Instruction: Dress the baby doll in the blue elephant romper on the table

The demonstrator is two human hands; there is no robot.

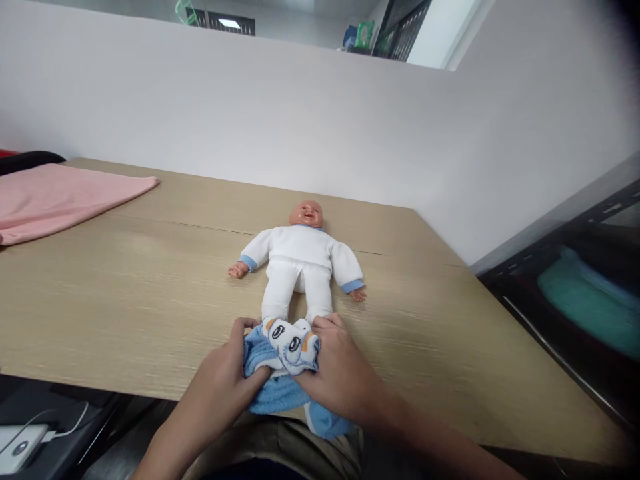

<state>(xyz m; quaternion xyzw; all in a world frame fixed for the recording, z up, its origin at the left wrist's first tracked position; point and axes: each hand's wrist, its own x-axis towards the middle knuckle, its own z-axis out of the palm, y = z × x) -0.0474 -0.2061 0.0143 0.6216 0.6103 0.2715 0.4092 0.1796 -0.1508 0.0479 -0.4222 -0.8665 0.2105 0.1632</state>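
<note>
A baby doll (300, 243) lies on its back on the wooden table, head toward the wall. It is dressed in a white top with blue cuffs and white leggings. At its lower legs is a small blue fleecy garment (280, 393) with a white cartoon face and embroidered eyes. My left hand (227, 373) grips the garment's left side, thumb in front. On the other side, my right hand (343, 367) has its fingers closed on the cloth beside the doll's leg. The doll's feet are hidden behind the garment, part of which hangs below the table edge.
A pink cloth (65, 200) lies at the table's left end. The wooden table (150, 300) meets a white wall (225, 113) at the back. Right of it stands a dark rack (530, 300) with a teal item. A white device (23, 447) with a cable sits low at left.
</note>
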